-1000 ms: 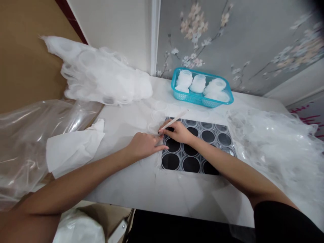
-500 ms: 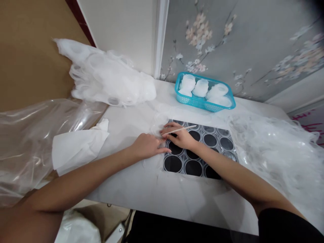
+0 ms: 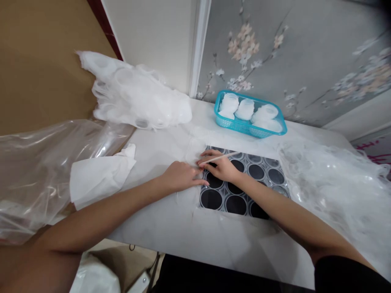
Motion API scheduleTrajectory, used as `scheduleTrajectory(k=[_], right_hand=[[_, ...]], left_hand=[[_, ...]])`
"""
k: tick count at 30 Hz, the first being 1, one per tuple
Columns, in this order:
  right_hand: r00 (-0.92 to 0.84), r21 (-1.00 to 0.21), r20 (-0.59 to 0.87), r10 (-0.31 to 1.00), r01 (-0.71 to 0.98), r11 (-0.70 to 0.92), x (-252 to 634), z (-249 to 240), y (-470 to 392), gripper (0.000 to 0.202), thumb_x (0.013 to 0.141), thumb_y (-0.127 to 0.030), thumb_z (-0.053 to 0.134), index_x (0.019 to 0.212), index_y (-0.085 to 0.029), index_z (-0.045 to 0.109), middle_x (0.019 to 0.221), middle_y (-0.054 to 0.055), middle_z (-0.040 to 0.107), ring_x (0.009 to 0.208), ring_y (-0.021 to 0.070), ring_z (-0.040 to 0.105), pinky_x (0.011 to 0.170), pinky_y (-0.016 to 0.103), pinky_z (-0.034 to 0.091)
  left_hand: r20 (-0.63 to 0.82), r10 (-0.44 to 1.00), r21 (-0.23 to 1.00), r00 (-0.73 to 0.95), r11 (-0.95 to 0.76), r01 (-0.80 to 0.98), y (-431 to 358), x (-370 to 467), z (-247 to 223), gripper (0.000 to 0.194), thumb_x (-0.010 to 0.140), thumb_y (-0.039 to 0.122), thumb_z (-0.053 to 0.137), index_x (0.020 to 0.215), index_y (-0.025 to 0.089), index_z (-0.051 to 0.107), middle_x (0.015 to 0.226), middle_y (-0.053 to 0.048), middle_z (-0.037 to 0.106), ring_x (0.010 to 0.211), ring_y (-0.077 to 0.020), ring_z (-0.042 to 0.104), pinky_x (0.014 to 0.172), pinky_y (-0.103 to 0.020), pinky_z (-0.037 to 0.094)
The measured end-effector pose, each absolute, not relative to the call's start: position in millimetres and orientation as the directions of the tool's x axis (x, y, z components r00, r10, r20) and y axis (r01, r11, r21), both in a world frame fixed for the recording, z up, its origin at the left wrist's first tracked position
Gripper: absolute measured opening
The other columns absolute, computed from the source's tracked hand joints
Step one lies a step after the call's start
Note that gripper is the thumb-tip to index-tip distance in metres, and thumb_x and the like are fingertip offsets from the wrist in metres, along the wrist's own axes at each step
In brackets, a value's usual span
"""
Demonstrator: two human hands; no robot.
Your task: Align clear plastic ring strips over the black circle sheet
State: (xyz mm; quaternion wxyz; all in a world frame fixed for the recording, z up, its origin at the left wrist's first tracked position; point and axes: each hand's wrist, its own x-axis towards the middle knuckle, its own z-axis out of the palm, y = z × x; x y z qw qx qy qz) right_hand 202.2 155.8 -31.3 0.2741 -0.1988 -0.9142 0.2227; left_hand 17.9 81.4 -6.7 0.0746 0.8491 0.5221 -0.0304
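Observation:
A dark sheet [image 3: 211, 198] with rows of black circles lies on the white table. Over its upper left part, my right hand [image 3: 220, 166] has its fingers closed around a thin white stick [image 3: 226, 156], which points up to the right. My left hand [image 3: 182, 176] rests at the sheet's left edge, its thumb stretched over a black circle and its other fingertips meeting those of my right hand. What the left fingertips pinch, if anything, is too small to make out. Thin clear rings [image 3: 195, 147] lie just beyond the hands.
A blue basket [image 3: 251, 128] with several stacks of white discs stands at the back. White netted material [image 3: 137, 95] is heaped at the back left, above a crumpled white cloth [image 3: 100, 175] and clear plastic [image 3: 61, 150]. Clear ring-shaped scraps [image 3: 332, 183] pile up at the right.
The whole view has shifted slightly, so everything appears a little further right. Both hands keep nearly the same place at the sheet, and the stick is still in my right hand.

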Motion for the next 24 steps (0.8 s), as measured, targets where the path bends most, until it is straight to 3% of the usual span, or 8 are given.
scheduleTrajectory(k=[4, 7, 10, 13, 16, 18, 20, 24], right_hand=[[-0.860, -0.184, 0.438, 0.262, 0.199, 0.962, 197.9, -32.0, 158.8, 0.021, 0.089, -0.018, 0.050, 0.099, -0.021, 0.067, 0.088, 0.005, 0.071, 0.110, 0.0243, 0.055, 0.089, 0.042, 0.042], [-0.802, -0.089, 0.489, 0.342, 0.344, 0.935, 189.2, -20.0, 183.1, 0.020, 0.087, -0.016, 0.050, 0.093, -0.021, 0.069, 0.086, 0.006, 0.070, 0.103, 0.0250, 0.057, 0.087, 0.041, 0.041], [-0.318, -0.308, 0.732, 0.603, 0.634, 0.709, 188.3, 2.6, 214.8, 0.025, 0.091, -0.018, 0.044, 0.092, -0.020, 0.069, 0.092, 0.007, 0.067, 0.095, 0.0226, 0.059, 0.087, 0.041, 0.042], [0.128, -0.574, 0.761, 0.635, 0.588, 0.570, 200.7, 20.3, 219.9, 0.028, 0.094, -0.024, 0.039, 0.096, -0.019, 0.067, 0.095, 0.007, 0.067, 0.096, 0.0200, 0.060, 0.089, 0.039, 0.044], [-0.029, -0.682, 0.608, 0.793, 0.493, 0.541, 216.7, 16.0, 186.9, 0.022, 0.088, -0.032, 0.053, 0.084, -0.018, 0.070, 0.090, 0.006, 0.071, 0.091, 0.0194, 0.064, 0.085, 0.035, 0.048], [-0.207, -0.769, 0.361, 0.909, 0.485, 0.416, 224.0, 2.1, 156.3, 0.021, 0.084, -0.034, 0.059, 0.079, -0.017, 0.071, 0.085, 0.006, 0.073, 0.082, 0.0203, 0.067, 0.075, 0.034, 0.051], [-0.246, -0.834, 0.190, 0.951, 0.471, 0.288, 227.2, -13.5, 131.1, 0.023, 0.083, -0.037, 0.060, 0.083, -0.017, 0.072, 0.081, 0.006, 0.074, 0.076, 0.0213, 0.068, 0.070, 0.033, 0.052], [-0.235, -0.861, 0.191, 0.953, 0.426, 0.277, 225.7, -30.6, 111.6, 0.023, 0.083, -0.038, 0.060, 0.085, -0.018, 0.072, 0.088, 0.006, 0.074, 0.083, 0.0225, 0.069, 0.074, 0.032, 0.053]], left_hand=[[-0.146, 0.864, 0.115, 0.483, -0.470, 0.875, 84.4, 18.1, -3.4, 0.078, 0.072, 0.084, 0.027, 0.101, 0.023, 0.068, 0.074, -0.006, 0.069, 0.067, -0.0210, 0.063, 0.056, -0.027, 0.037], [-0.157, 0.858, 0.145, 0.489, -0.470, 0.871, 86.9, 17.2, -0.5, 0.084, 0.067, 0.087, 0.029, 0.111, 0.024, 0.065, 0.074, -0.006, 0.069, 0.068, -0.0209, 0.062, 0.056, -0.027, 0.037], [-0.162, 0.861, 0.166, 0.483, -0.459, 0.873, 87.9, 14.9, -1.5, 0.088, 0.067, 0.087, 0.031, 0.125, 0.025, 0.058, 0.076, -0.006, 0.070, 0.070, -0.0200, 0.062, 0.058, -0.027, 0.037], [-0.121, 0.871, 0.162, 0.476, -0.455, 0.875, 86.9, 11.4, -7.5, 0.079, 0.073, 0.083, 0.031, 0.120, 0.027, 0.061, 0.077, -0.006, 0.070, 0.071, -0.0184, 0.062, 0.058, -0.025, 0.036], [0.006, 0.889, 0.142, 0.459, -0.455, 0.879, 84.3, 10.0, -14.6, 0.070, 0.081, 0.076, 0.028, 0.117, 0.028, 0.063, 0.080, -0.005, 0.071, 0.071, -0.0180, 0.063, 0.055, -0.025, 0.034], [0.106, 0.884, 0.120, 0.455, -0.466, 0.877, 82.0, 11.7, -17.4, 0.067, 0.085, 0.072, 0.026, 0.120, 0.026, 0.061, 0.081, -0.006, 0.071, 0.070, -0.0184, 0.063, 0.052, -0.026, 0.031], [0.172, 0.865, 0.084, 0.471, -0.489, 0.868, 79.3, 15.0, -18.4, 0.066, 0.087, 0.069, 0.025, 0.125, 0.026, 0.058, 0.082, -0.006, 0.071, 0.066, -0.0182, 0.062, 0.049, -0.027, 0.028], [0.184, 0.831, -0.007, 0.526, -0.534, 0.846, 74.5, 21.5, -18.4, 0.065, 0.087, 0.069, 0.024, 0.126, 0.029, 0.057, 0.085, -0.005, 0.068, 0.060, -0.0173, 0.060, 0.046, -0.028, 0.023]])
